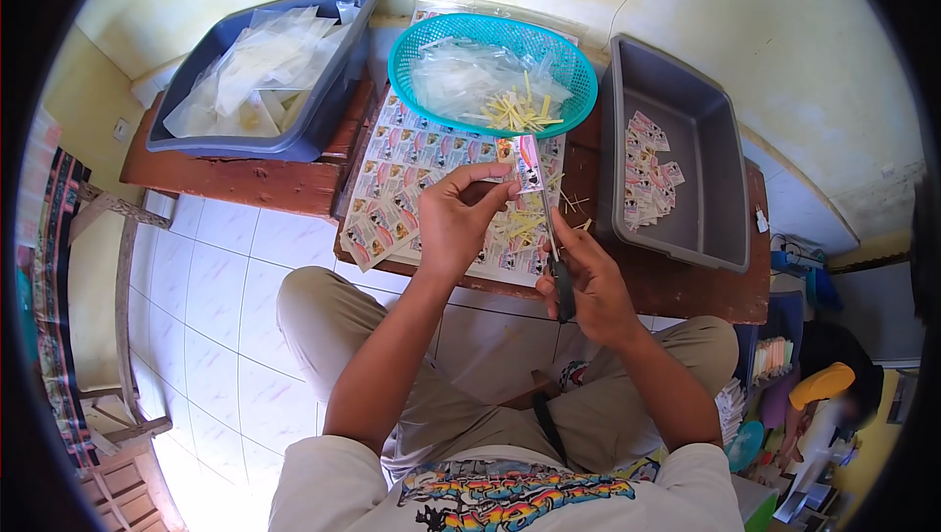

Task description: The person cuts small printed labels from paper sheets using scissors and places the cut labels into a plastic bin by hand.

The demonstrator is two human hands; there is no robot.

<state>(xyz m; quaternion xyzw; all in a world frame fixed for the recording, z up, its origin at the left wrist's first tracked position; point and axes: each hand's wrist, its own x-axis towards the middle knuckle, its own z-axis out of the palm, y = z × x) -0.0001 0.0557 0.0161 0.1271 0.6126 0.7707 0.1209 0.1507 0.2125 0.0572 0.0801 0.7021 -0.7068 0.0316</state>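
Note:
Between thumb and fingers, my left hand pinches a small printed label by its left side. My right hand is closed around the black handles of a pair of scissors, whose blades point up along the label's right edge. Whether the blades are cutting paper I cannot tell. Below both hands lie printed label sheets on the wooden table, with thin yellow paper strips scattered over them. A turquoise basket just beyond holds clear plastic pieces and more yellow strips.
A grey bin on the right holds a pile of cut labels. At the left, a blue-grey tub full of plastic bags stands on a wooden bench. Another person is at the far right.

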